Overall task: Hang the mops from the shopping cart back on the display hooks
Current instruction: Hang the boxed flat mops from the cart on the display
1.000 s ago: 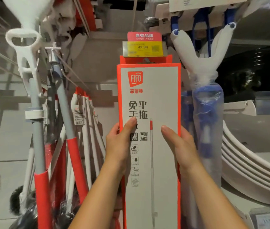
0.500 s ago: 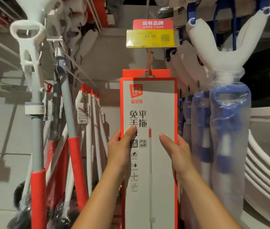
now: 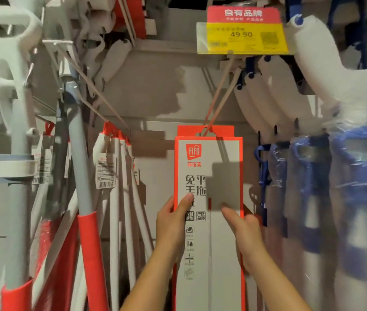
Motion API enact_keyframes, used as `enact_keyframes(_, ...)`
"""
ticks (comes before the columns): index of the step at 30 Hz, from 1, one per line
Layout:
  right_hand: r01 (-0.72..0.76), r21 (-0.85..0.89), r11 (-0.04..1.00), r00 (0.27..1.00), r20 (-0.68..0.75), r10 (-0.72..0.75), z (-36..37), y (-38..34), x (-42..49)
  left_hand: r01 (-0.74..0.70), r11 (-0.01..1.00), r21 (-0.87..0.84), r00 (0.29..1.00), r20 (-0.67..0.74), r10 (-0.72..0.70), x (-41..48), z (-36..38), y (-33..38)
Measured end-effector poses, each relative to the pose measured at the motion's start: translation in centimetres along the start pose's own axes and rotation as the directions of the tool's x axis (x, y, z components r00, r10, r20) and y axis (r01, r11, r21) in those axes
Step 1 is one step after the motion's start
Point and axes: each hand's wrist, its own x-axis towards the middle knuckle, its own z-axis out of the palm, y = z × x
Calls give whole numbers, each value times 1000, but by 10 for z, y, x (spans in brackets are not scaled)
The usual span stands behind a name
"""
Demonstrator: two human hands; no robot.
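A tall boxed mop (image 3: 208, 176), white with an orange border and a FIFO logo, stands upright in the middle of the display. My left hand (image 3: 172, 223) grips its left edge, thumb on the front. On its right edge my right hand (image 3: 244, 230) does the same. A double-wire display hook (image 3: 219, 95) slopes down from the price tag to the hang tab of an orange box (image 3: 205, 130) just behind the one I hold. Whether my box is on the hook is hidden.
A yellow and red price tag (image 3: 242, 32) reading 49.90 hangs above. Left are hanging mops with grey poles and red grips (image 3: 89, 243) and white-handled ones (image 3: 115, 198). Right are blue mops in plastic bags (image 3: 357, 187) with white pads (image 3: 326, 63) overhead.
The boxed mop has moved away from me and deeper along the hook, toward the back panel, with both hands still on it. The price tag now sits higher in view.
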Motion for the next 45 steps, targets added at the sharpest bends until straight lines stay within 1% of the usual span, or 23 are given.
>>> enact_keyframes(3,5,-18,1000,1000,-31,-5,1,8,4,-18,999,40,999,-35,19,11,-3,-11)
enact_keyframes(6,25,-28,999,999,-48,-26,2,13,8,-36,998,51,999,-23,37,19,-6,-18)
enact_keyframes(9,46,-30,998,998,-46,-48,3,15,10,-53,991,123,998,-15,55,25,-7,-26)
enact_keyframes(11,50,-44,998,998,-46,-52,3,17,8,-60,989,135,998,-25,64,27,-8,-30)
enact_keyframes(14,68,-107,992,995,-60,-75,3,19,6,-84,981,176,995,-47,94,22,-9,-32)
enact_keyframes(16,47,-137,989,995,-75,-58,1,18,2,-95,978,188,993,-56,107,14,-11,-36)
enact_keyframes(18,26,-181,983,997,-67,-38,-4,17,-5,-97,961,260,993,-44,112,-1,-15,-41)
enact_keyframes(21,73,-318,945,997,-7,-79,-12,14,-21,-92,919,383,994,-16,106,-28,-23,-44)
enact_keyframes(23,78,-410,909,997,19,-77,-20,15,-35,-90,855,510,994,-14,113,-46,-31,-45)
enact_keyframes(24,76,-483,873,997,35,-68,-26,16,-42,-90,796,598,993,-3,114,-56,-35,-45)
enact_keyframes(25,75,-572,817,997,55,-53,-31,17,-50,-82,719,691,994,4,109,-67,-38,-44)
enact_keyframes(27,70,-754,653,996,88,-5,-43,20,-67,-77,535,841,995,28,99,-89,-42,-43)
enact_keyframes(28,79,-812,578,994,109,17,-47,22,-76,-82,456,886,995,46,90,-101,-43,-42)
enact_keyframes(29,93,-848,522,991,131,37,-51,23,-85,-86,398,913,995,57,84,-113,-43,-41)
enact_keyframes(31,101,-882,460,983,160,91,-57,24,-104,-82,333,939,996,66,61,-132,-43,-43)
enact_keyframes(33,83,-907,414,974,161,159,-63,23,-122,-78,270,960,997,80,5,-148,-43,-48)
enact_keyframes(35,58,-927,372,965,148,218,-69,22,-138,-93,229,969,993,107,-49,-162,-43,-54)
enact_keyframes(39,-3,-947,321,961,86,262,-77,20,-165,-131,199,971,975,162,-150,-184,-43,-61)
enact_keyframes(42,-49,-951,305,966,32,255,-78,18,-184,-174,238,956,964,215,-159,-195,-49,-61)
enact_keyframes(45,-95,-956,279,971,-27,238,-70,15,-204,-239,207,949,948,274,-162,-205,-59,-54)
